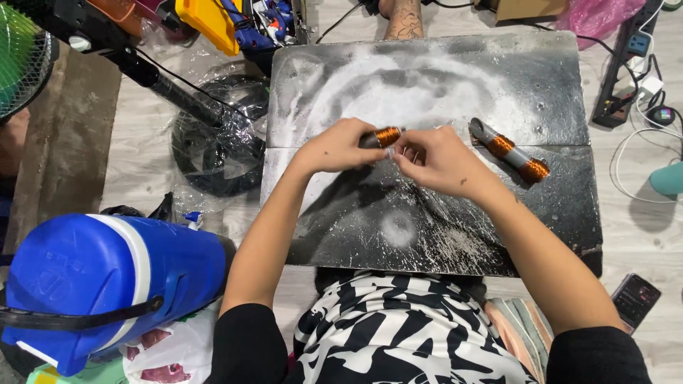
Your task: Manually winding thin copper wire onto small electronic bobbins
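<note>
One coil rod (509, 150) lies wound on the bench (498, 78), while both hands, left hand (340, 146) and right hand (435, 161), grip a second copper coil (384, 136), winding seemingly unfinished.

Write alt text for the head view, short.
Seen from above, a person's left hand and right hand together hold a small copper-wire coil over a dusty black work board. A second grey rod wound with copper wire lies on the board to the right. A blue cooler sits on the floor at lower left.

Copper-orange coil (388, 136); blue cooler (107, 277); black-white patterned cloth (398, 334).
</note>
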